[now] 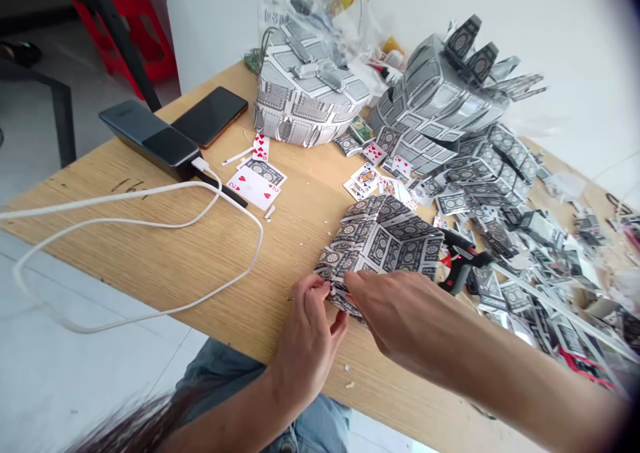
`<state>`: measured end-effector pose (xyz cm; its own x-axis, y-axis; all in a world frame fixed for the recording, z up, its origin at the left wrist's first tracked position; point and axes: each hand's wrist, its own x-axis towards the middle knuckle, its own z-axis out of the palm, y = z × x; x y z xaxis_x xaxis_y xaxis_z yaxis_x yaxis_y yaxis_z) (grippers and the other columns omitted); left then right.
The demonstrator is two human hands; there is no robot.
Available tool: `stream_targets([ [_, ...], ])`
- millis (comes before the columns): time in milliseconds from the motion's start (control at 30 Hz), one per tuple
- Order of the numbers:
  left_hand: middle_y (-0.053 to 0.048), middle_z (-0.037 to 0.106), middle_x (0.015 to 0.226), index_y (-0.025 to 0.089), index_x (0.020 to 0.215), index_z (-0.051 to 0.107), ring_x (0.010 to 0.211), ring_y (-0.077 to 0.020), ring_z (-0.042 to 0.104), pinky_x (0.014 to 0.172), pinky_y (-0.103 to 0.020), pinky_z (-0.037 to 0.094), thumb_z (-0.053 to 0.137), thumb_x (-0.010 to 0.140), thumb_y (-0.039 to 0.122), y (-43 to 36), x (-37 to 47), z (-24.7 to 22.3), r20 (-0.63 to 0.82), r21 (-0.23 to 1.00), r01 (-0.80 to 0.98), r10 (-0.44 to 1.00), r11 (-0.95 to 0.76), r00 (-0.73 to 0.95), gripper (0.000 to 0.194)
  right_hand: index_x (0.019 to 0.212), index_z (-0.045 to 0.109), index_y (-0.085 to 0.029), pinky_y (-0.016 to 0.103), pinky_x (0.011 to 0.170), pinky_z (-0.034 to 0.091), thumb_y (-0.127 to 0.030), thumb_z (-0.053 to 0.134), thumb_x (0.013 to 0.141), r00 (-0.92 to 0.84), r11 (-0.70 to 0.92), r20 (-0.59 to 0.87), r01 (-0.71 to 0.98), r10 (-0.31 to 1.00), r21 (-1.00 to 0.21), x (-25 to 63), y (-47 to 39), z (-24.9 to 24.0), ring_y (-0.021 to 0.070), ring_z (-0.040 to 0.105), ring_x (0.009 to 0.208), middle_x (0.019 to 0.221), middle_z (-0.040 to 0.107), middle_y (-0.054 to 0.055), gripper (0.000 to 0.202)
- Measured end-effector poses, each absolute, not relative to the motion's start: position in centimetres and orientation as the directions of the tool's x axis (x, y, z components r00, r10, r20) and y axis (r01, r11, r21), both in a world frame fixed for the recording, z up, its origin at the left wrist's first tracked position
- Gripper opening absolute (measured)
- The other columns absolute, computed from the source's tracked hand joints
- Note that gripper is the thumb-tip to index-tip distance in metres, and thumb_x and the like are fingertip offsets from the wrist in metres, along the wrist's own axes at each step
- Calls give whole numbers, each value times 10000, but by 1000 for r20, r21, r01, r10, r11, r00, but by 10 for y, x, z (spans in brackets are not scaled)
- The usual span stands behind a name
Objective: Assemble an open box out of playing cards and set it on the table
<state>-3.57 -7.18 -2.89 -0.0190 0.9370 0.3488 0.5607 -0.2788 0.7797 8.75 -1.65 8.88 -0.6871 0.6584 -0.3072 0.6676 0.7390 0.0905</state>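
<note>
Two hands are working at the near edge of the wooden surface (210, 253) — your left hand (306, 336) and your right hand (395, 316) are both pinching the lower left corner of a folded block of playing cards (385, 243), fingers closed on its edge. The block is sitting close to the front edge of the surface, just ahead of your wrists, with only a narrow strip of bare wood between it and the drop.

To the left you are getting open wood, crossed by a looping white cable (150, 223) that is spilling over the edge toward the floor. Farther back-left, a power bank (150, 140) and a dark phone (211, 115) are lying side by side. On the right, a black glue gun (463, 260) is lying just beside the block, and a thick litter of loose cards (525, 240) is crowding that whole side. Behind, two larger card-built shells (307, 96) are standing near the wall.
</note>
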Motion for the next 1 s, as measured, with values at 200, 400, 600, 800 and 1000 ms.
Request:
stream_targets([
  [200,-158,527,1109,107,1148,441,1063,-246,589,855,-377,561,605,793,65,-74,-37,-27,333,759,587,943,-280,19,393,692,469,-207,304,484,181,2,454,712,-548,615,-330,775,769,146,74,-22,81,153,486,476,593,513,-10,211],
  [400,-161,527,1119,103,1161,427,1069,-248,572,879,-395,549,606,794,68,-71,-38,-28,318,775,569,948,-274,24,410,761,510,-191,270,464,250,-161,458,899,-462,482,-316,876,829,-15,76,-21,85,128,517,482,643,550,-8,150],
  [600,-150,539,1113,130,1146,436,1056,-253,573,879,-410,544,620,801,109,-70,-37,-28,319,783,564,948,-262,-4,392,864,611,-188,242,519,373,-205,365,976,-508,441,-262,854,820,-275,93,-27,98,125,586,597,755,607,33,271],
  [800,-148,541,1097,130,1145,432,1043,-251,577,860,-393,541,622,804,119,-67,-37,-26,354,760,584,935,-286,-2,390,832,639,-152,254,533,364,-153,380,964,-470,440,-128,873,873,-210,94,-42,79,125,526,580,724,576,32,291],
  [1000,-156,536,1093,109,1148,421,1047,-246,562,879,-393,525,628,800,118,-66,-39,-26,372,755,578,928,-310,13,405,786,654,-165,263,518,314,-209,454,954,-505,479,-178,861,845,-169,97,-36,83,133,528,591,690,585,17,265],
])
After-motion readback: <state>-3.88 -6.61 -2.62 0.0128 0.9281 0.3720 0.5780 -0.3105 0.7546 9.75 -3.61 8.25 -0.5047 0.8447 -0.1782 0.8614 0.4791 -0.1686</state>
